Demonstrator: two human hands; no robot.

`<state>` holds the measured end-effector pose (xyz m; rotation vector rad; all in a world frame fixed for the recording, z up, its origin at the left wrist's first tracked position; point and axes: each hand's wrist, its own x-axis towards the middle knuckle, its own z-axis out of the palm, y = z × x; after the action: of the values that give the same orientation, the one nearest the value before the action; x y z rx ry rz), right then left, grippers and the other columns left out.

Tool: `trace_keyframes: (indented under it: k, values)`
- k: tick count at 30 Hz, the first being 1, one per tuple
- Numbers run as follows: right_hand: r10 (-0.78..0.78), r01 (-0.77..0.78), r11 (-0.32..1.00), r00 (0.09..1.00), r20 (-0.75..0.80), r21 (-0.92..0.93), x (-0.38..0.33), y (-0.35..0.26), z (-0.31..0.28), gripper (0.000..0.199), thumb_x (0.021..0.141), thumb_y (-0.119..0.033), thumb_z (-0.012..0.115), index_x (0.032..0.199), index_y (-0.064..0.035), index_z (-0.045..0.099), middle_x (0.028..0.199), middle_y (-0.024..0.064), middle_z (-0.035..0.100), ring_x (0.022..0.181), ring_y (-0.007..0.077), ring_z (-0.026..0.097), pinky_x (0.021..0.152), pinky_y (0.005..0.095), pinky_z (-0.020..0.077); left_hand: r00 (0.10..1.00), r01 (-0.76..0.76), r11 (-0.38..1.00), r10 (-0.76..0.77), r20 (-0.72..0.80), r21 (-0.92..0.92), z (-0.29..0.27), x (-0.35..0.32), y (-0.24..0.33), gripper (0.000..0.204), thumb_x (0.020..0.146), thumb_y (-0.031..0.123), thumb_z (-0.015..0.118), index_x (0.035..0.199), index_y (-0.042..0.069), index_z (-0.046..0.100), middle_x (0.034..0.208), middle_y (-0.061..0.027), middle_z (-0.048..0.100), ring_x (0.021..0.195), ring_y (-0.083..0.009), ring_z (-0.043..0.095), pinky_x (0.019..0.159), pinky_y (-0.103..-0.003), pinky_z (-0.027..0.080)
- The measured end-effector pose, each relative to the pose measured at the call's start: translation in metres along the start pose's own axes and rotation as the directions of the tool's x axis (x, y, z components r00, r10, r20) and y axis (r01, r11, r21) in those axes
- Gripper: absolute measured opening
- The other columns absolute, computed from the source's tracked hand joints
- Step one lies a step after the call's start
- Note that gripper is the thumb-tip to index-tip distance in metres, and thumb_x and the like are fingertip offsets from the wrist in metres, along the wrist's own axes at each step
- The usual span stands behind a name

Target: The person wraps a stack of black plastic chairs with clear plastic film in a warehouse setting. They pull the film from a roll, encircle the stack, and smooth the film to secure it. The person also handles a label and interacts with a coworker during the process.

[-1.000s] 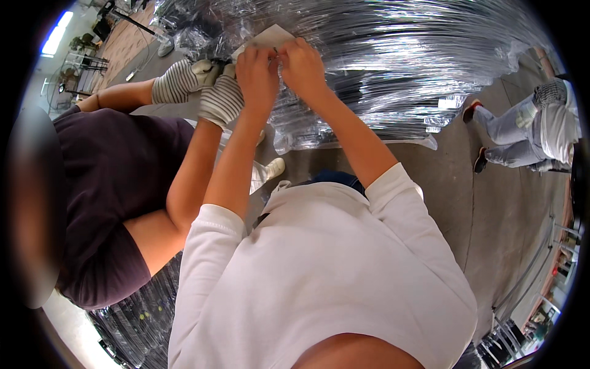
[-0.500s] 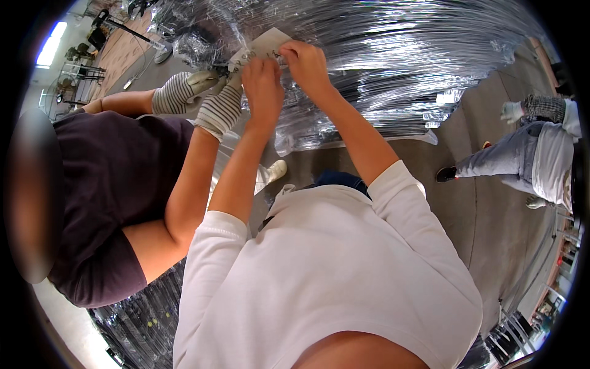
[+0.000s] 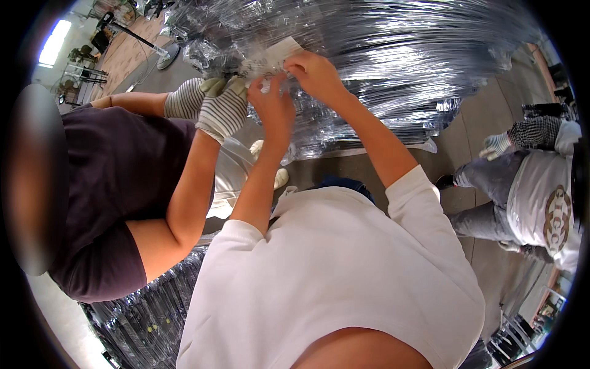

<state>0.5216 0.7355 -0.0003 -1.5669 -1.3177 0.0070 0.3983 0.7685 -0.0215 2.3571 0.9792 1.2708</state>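
Observation:
A pale sheet of paper [image 3: 287,48] with handwriting lies against a big bundle wrapped in clear plastic film [image 3: 381,67]. Its left part looks hazy, as if behind film. My right hand [image 3: 316,77] is curled at the sheet's lower right edge, thumb and finger pinched on it. Just below the sheet, my left hand [image 3: 273,104] has its fingers apart and slightly bent, with nothing visible in them. Close to its left are a co-worker's hands in striped gloves [image 3: 224,109], gathered at the sheet's left end; what they hold is hidden.
The co-worker in a dark shirt [image 3: 123,184] stands close on my left. Another person in grey trousers [image 3: 491,184] walks at the right. A second wrapped stack [image 3: 153,307] is at the lower left. A stand with a round base [image 3: 167,56] is at the upper left.
My left hand has come off the sheet, moved down and right, and spread its fingers. The co-worker's gloves have drawn together. The person at the right has come nearer.

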Motion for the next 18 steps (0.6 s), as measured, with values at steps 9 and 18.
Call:
trace_keyframes:
  k: [9, 18]
  values:
    - [0.000, -0.002, 1.000, 0.997, 0.074, 0.017, 0.000, -0.002, -0.002, 0.016, 0.081, -0.005, 0.055, 0.097, -0.0056, 0.061, 0.093, 0.0095, 0.062, 0.080, 0.0255, 0.061, 0.069, 0.0319, 0.0478, 0.993, 0.080, 0.947, -0.050, 0.103, -0.312, -0.006, 0.017, -0.018, 0.042, 0.063, -0.009, 0.050, 0.099, 0.012, 0.059, 0.125, -0.0230, 0.035, 0.110, -0.0376, 0.044, 0.084, -0.041, 0.044]
    - [-0.005, -0.006, 0.995, 0.994, 0.110, 0.098, 0.015, 0.018, -0.007, 0.017, 0.082, -0.004, 0.055, 0.098, -0.0033, 0.061, 0.092, 0.0105, 0.063, 0.081, 0.0237, 0.061, 0.073, 0.0314, 0.0480, 0.779, 0.588, 0.289, -0.455, 0.432, -0.756, -0.007, 0.022, -0.030, 0.038, 0.076, 0.002, 0.049, 0.113, 0.002, 0.038, 0.116, -0.0126, 0.048, 0.046, -0.0137, 0.048, 0.040, -0.027, 0.040]
